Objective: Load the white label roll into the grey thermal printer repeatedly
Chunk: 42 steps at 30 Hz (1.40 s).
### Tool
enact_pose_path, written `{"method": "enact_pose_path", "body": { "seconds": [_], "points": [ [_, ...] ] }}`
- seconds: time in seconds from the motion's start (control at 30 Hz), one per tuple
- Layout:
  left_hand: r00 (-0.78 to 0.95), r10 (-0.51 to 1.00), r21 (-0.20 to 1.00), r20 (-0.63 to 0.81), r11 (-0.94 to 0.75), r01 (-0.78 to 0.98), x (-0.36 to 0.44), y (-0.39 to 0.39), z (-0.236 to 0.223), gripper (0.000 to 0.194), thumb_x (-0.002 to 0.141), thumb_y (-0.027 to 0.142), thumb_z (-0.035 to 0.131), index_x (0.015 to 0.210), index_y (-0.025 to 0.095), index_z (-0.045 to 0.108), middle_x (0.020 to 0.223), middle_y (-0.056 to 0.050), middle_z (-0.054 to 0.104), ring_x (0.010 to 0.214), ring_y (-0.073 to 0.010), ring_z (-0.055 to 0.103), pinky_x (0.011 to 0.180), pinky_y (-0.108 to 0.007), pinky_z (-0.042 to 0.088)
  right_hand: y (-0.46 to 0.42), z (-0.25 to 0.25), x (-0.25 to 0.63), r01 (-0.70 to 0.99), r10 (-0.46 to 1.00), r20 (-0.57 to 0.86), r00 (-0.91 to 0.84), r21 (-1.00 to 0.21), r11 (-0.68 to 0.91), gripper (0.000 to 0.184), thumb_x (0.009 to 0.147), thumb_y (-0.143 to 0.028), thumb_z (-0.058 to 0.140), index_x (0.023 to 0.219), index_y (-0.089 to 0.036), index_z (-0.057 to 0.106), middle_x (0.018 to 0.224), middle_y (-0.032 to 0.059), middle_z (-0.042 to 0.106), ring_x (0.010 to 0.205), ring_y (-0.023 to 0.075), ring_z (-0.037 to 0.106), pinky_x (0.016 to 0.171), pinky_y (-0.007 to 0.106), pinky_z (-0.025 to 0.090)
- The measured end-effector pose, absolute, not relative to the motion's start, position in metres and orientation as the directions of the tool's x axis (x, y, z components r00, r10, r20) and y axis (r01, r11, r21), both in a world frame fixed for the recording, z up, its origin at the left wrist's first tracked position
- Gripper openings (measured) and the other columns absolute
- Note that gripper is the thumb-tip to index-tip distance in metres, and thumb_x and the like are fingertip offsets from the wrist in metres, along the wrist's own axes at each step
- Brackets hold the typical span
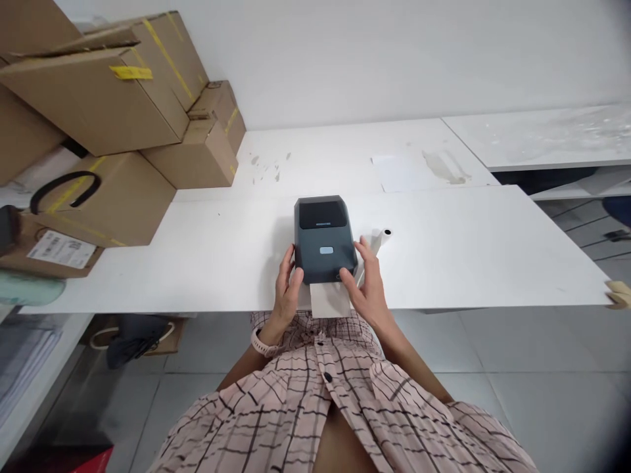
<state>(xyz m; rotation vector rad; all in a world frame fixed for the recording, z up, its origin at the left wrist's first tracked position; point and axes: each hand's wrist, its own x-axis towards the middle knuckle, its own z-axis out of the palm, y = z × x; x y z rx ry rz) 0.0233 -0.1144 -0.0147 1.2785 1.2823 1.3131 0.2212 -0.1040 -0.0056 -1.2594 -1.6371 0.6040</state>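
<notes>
A dark grey-blue label printer (323, 259) stands on the white table near its front edge, lid down, with a light button on top. From its front a strip of blank paper (330, 301) hangs past the table edge. My left hand (286, 292) grips the printer's left side, thumb at the front corner and fingers along the side. On the right, my right hand (367, 286) holds the other side, its thumb on the front right corner. Just beyond those fingers lies a thin white paper roll (383, 236), partly hidden by my right hand.
Cardboard boxes (133, 105) are piled at the left, with a black headband-like loop (64, 187) on one. A white sheet (394, 173) and a clear plastic scrap (446, 167) lie toward the back. The wall (345, 59) rises behind the table (468, 249).
</notes>
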Motion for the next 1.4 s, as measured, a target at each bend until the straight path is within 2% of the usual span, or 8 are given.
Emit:
{"method": "enact_pose_path", "body": {
  "seconds": [0.13,0.4,0.6,0.83,0.93,1.03,1.27,1.4],
  "points": [
    [-0.066,0.993,0.995,0.094,-0.092,0.028,0.026,-0.114,-0.019,0.068,0.103,0.057,0.047,0.165,0.035,0.028,0.176,-0.002,0.025,0.161,-0.0277,0.028,0.127,-0.041,0.040,-0.109,-0.014,0.223,0.294,0.984,0.180,-0.004,-0.940,0.173,0.069,0.101,-0.058,0.053,0.162,-0.036,0.031,0.169,0.0082,0.038,0.155,0.0322,0.038,0.125,0.061,0.037],
    [-0.137,0.984,0.994,0.110,-0.109,0.010,0.033,-0.107,-0.047,0.076,0.101,0.066,0.039,0.167,0.032,0.023,0.177,-0.002,0.022,0.163,-0.0267,0.022,0.132,-0.043,0.031,-0.111,-0.014,0.217,0.227,0.984,0.179,0.006,-0.958,0.173,0.071,0.100,-0.062,0.055,0.162,-0.036,0.033,0.172,0.0064,0.033,0.158,0.0321,0.034,0.128,0.060,0.032],
    [-0.164,0.973,0.980,0.165,-0.143,0.137,0.025,-0.106,-0.043,0.070,0.103,0.067,0.029,0.164,0.033,0.035,0.177,0.005,0.021,0.165,-0.0249,0.010,0.135,-0.040,0.024,-0.108,-0.012,0.225,0.263,0.964,0.265,-0.038,-0.928,0.265,0.062,0.107,-0.056,0.041,0.163,-0.034,0.029,0.170,0.0113,0.037,0.156,0.0297,0.040,0.122,0.059,0.044],
    [-0.115,0.938,0.942,0.326,-0.312,0.128,0.018,-0.060,0.008,0.067,0.104,0.066,0.025,0.162,0.033,0.035,0.174,-0.001,0.032,0.162,-0.0238,0.026,0.133,-0.044,0.027,-0.055,0.031,0.235,0.398,0.836,0.537,-0.112,-0.747,0.533,0.066,0.108,-0.059,0.015,0.167,-0.037,-0.003,0.174,0.0108,0.028,0.160,0.0290,0.032,0.122,0.059,0.043],
    [-0.079,0.947,0.937,0.310,-0.290,0.196,0.010,-0.028,0.020,0.069,0.102,0.063,0.042,0.163,0.036,0.026,0.172,-0.003,0.035,0.162,-0.0263,0.028,0.131,-0.048,0.029,-0.014,0.052,0.232,0.495,0.786,0.599,-0.151,-0.643,0.585,0.071,0.106,-0.065,0.013,0.166,-0.039,-0.014,0.177,0.0069,0.018,0.160,0.0298,0.031,0.123,0.056,0.043],
    [-0.041,0.984,0.943,0.171,-0.151,0.296,0.004,-0.007,0.014,0.071,0.098,0.052,0.057,0.161,0.031,0.034,0.172,-0.009,0.035,0.160,-0.0320,0.031,0.128,-0.053,0.031,0.024,0.065,0.225,0.589,0.767,0.618,-0.172,-0.560,0.583,0.082,0.104,-0.071,0.022,0.163,-0.039,-0.024,0.178,0.0069,0.014,0.160,0.0321,0.031,0.123,0.057,0.041],
    [-0.083,0.996,0.938,-0.011,0.039,0.344,0.010,0.001,-0.021,0.083,0.087,0.025,0.061,0.164,0.026,0.028,0.172,-0.011,0.033,0.156,-0.0356,0.038,0.119,-0.052,0.045,0.096,0.082,0.228,0.629,0.751,0.612,-0.248,-0.488,0.606,0.096,0.098,-0.077,0.038,0.165,-0.038,-0.019,0.177,0.0052,0.017,0.159,0.0375,0.031,0.123,0.062,0.037],
    [-0.096,0.995,0.879,-0.039,0.080,0.471,0.011,0.000,-0.010,0.080,0.085,0.022,0.057,0.162,0.023,0.032,0.164,-0.013,0.047,0.147,-0.0335,0.050,0.115,-0.048,0.048,0.091,0.097,0.228,0.681,0.716,0.640,-0.278,-0.394,0.617,0.091,0.100,-0.071,0.039,0.168,-0.034,-0.009,0.177,0.0046,0.019,0.161,0.0372,0.025,0.127,0.061,0.030]
  ]
}}
